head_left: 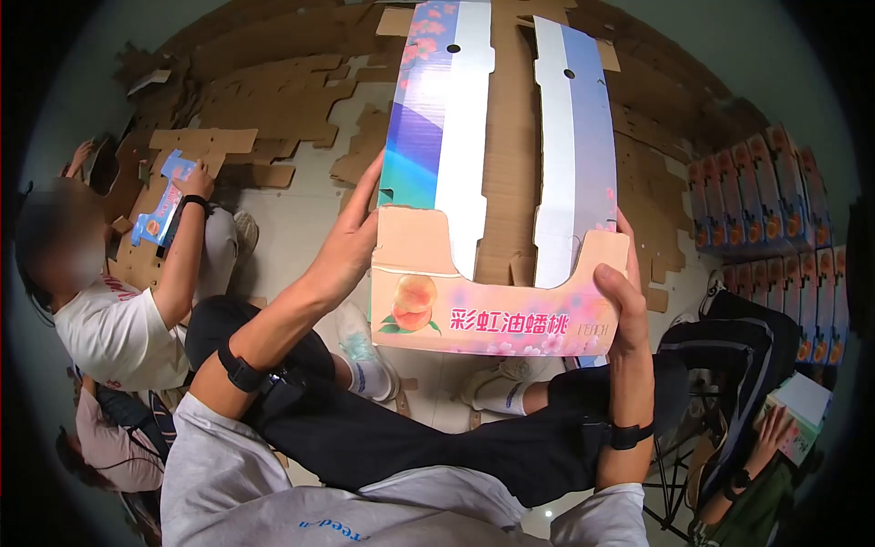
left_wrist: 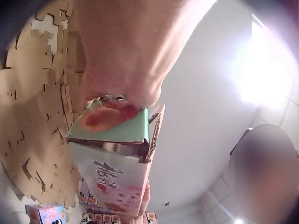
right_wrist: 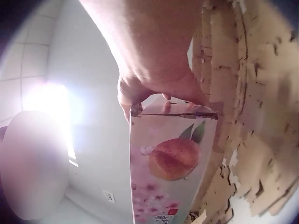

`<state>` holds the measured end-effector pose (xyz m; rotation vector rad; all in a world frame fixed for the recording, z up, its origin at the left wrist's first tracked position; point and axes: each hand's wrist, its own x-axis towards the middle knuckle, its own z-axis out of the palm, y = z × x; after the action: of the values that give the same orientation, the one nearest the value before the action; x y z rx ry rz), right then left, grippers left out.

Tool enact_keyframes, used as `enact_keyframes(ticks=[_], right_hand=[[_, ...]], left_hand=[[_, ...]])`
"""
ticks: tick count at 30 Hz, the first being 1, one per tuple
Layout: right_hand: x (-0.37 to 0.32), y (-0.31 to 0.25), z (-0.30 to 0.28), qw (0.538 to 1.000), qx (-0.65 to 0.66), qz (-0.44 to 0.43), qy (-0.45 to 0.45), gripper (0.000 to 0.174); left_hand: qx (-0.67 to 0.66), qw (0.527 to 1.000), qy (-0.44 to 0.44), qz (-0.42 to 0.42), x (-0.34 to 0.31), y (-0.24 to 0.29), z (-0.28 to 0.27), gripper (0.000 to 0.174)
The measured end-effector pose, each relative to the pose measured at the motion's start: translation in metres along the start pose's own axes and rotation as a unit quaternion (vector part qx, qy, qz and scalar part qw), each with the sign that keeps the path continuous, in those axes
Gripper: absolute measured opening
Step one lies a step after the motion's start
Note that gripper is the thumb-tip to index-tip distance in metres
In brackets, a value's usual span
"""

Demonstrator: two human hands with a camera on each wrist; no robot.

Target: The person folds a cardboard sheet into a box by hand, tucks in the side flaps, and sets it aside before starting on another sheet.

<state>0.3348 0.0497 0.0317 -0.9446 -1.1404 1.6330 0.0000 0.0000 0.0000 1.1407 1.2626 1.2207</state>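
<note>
A printed cardboard box (head_left: 492, 319) with a peach picture and a cut-out front wall is held up in the middle of the head view, its top partly open between two long flaps. The left hand (head_left: 358, 239) grips its left side, most fingers hidden behind the cardboard. On the right side the right hand (head_left: 627, 296) holds it, thumb on the front panel near the corner. In the left wrist view the box's green end (left_wrist: 112, 123) lies below the left hand (left_wrist: 121, 93). The right wrist view shows the right hand (right_wrist: 159, 88) at the box's peach-printed side (right_wrist: 168, 158).
Flat brown cardboard sheets (head_left: 264, 109) cover much of the floor beyond the box. Stacked peach boxes (head_left: 752, 191) stand at the right. At the left a seated person holds a blue printed piece (head_left: 164, 205). Another person's hand touches a box (head_left: 802, 406) at lower right.
</note>
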Motion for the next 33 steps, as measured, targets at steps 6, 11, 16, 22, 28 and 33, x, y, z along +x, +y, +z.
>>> enact_keyframes(ticks=[6, 11, 16, 22, 28, 33], right_hand=[[-0.010, 0.000, -0.003, 0.999, -0.046, 0.008, 0.020, 0.080], [-0.008, 0.008, 0.003, 0.983, -0.141, -0.109, 0.053, 0.058], [-0.008, 0.000, 0.005, 0.968, -0.132, -0.209, 0.050, 0.035], [-0.012, 0.007, -0.009, 0.919, -0.196, -0.330, 0.088, 0.054], [-0.011, 0.001, -0.011, 0.908, -0.163, -0.362, 0.132, 0.052], [0.005, 0.002, -0.014, 0.866, -0.226, -0.403, 0.191, 0.056]], left_hand=[[-0.114, 0.993, 0.004, -0.029, -0.008, 0.014, 0.010, 0.071], [-0.111, 0.993, 0.030, -0.021, -0.009, 0.019, 0.011, 0.071], [-0.103, 0.993, 0.018, -0.050, -0.015, 0.024, 0.015, 0.077], [-0.125, 0.992, -0.016, -0.009, -0.019, 0.021, 0.011, 0.085], [-0.051, 0.996, -0.027, 0.065, -0.025, 0.022, 0.027, 0.099], [-0.027, 0.993, -0.041, 0.112, -0.032, 0.027, 0.032, 0.103]])
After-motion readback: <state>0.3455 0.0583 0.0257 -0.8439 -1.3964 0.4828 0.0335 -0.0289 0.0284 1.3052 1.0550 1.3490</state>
